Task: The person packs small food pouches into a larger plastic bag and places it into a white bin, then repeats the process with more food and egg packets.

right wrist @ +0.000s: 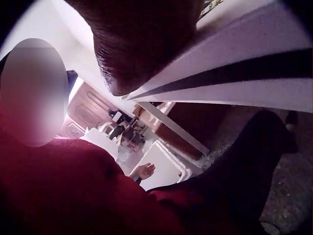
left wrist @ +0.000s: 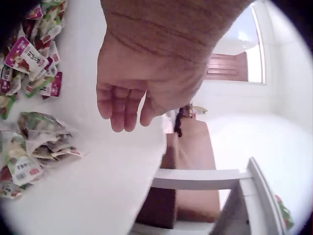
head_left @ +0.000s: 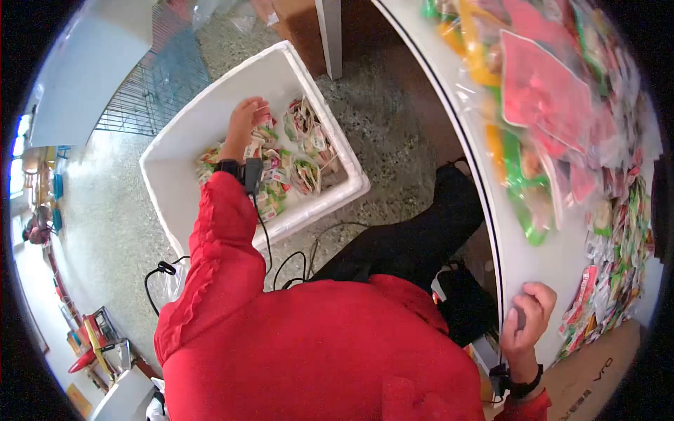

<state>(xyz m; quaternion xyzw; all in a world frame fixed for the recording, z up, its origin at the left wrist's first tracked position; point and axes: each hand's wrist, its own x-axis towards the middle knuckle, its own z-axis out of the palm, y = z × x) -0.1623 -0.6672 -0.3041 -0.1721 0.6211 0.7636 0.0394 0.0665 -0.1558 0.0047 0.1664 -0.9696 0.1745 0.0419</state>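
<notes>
My left hand (head_left: 246, 123) is inside a white foam box (head_left: 200, 116), above small printed snack packets (head_left: 270, 189). Its fingers hang slightly bent in the left wrist view, and nothing shows in the hand (left wrist: 142, 83). Purple, green and white packets (left wrist: 27, 61) lie loose on one side there, beside a clear bag of packets (left wrist: 49, 139). Beside the edge of the white table (head_left: 537, 263), my right hand (head_left: 528, 319) stays with loosely curled fingers and no object visible in it. The right wrist view shows that hand only as a dark shape.
Clear bags with red packaging (head_left: 544, 91) lie on the table, near a large heap of packets (head_left: 618, 274). A cardboard box (head_left: 586, 375) sits at lower right. A wire rack (head_left: 151, 91) stands beyond the foam box, and a black cable (head_left: 263, 228) trails from the left wrist.
</notes>
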